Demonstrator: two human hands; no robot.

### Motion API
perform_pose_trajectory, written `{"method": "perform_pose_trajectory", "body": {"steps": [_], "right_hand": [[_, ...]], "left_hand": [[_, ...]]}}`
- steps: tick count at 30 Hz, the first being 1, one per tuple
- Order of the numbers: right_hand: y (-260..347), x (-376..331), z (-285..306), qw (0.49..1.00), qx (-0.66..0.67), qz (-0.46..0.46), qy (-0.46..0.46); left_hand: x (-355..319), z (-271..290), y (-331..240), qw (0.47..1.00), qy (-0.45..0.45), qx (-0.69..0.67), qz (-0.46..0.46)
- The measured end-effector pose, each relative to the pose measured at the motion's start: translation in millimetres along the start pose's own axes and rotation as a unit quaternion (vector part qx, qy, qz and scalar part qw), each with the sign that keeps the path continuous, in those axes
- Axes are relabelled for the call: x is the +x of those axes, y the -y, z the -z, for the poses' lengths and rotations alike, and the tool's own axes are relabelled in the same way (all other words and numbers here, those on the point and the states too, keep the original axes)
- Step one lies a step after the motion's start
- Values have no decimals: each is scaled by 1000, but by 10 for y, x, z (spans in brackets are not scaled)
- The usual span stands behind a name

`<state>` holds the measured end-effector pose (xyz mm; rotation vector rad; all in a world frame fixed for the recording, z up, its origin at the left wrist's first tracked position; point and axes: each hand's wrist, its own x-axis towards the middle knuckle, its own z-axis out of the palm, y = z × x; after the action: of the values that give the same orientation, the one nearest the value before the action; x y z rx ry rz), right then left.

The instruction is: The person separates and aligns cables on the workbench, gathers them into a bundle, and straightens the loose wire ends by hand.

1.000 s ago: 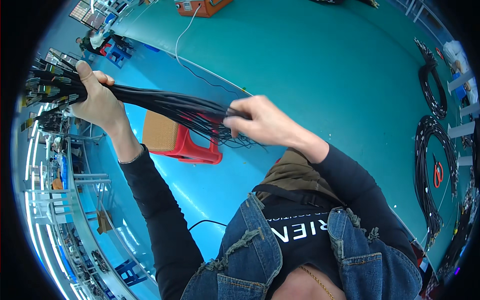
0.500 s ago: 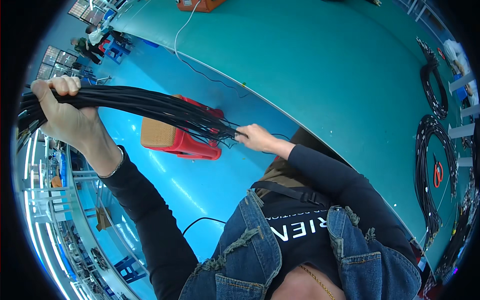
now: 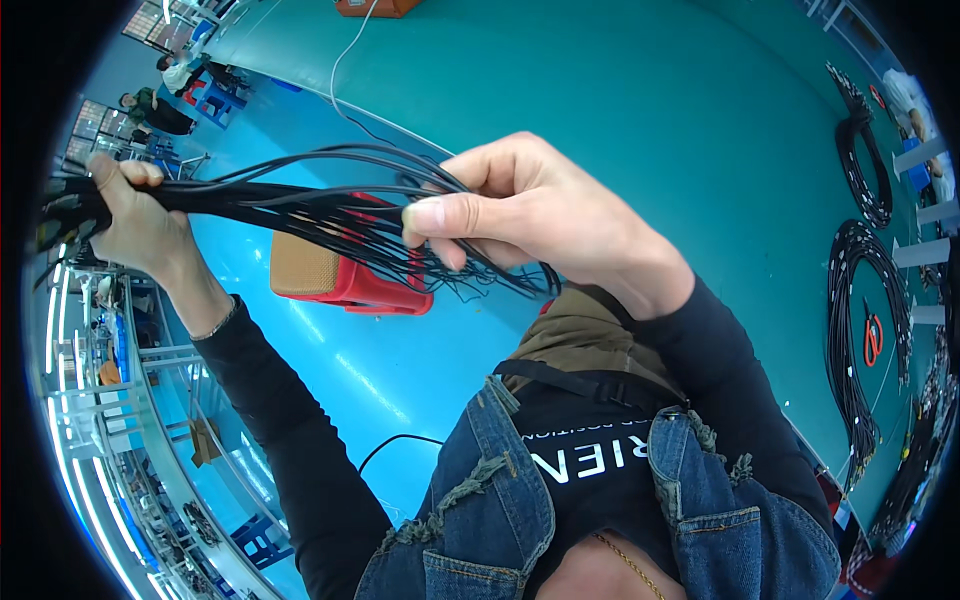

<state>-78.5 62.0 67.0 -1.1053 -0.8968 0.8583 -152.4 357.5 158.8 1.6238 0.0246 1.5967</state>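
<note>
A thick bundle of black cables (image 3: 270,200) stretches across the air in front of me. My left hand (image 3: 145,215) is closed round it at the far left, where the cable ends stick out past the fist. My right hand (image 3: 530,205) pinches a few of the cables between thumb and fingers near the bundle's other end. Those few strands arch above the rest, while the loose thin ends hang below my right hand. Part of the strands is hidden behind its fingers.
Below the bundle stands a red stool (image 3: 350,295) with a tan woven top (image 3: 303,265). To the right lies the green table (image 3: 700,200), with coiled black cable bundles (image 3: 845,330) and orange-handled scissors (image 3: 873,340) on it. An orange box (image 3: 385,7) sits at its far edge. Two people sit at the far left.
My right hand has come up and nearer from the bundle's end, now pinching a few strands that it lifts apart from the others. My left hand keeps its hold, shifted slightly.
</note>
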Motion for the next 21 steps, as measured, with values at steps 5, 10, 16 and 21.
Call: {"method": "perform_pose_trajectory", "body": {"steps": [5,10,16,21], "right_hand": [[434,3,-214,970,233,-46,41],[-56,203,-8,993,89,31,77],[-1412,488,17,950,-298,4,96],[-2555,406,44,937,-329,-48,105]], "left_hand": [[-219,-201,149,999,-3,33,28],[-145,-32,298,998,41,-30,35],[660,486,5,985,125,-118,33],[547,464,-618,954,219,-194,58]]}}
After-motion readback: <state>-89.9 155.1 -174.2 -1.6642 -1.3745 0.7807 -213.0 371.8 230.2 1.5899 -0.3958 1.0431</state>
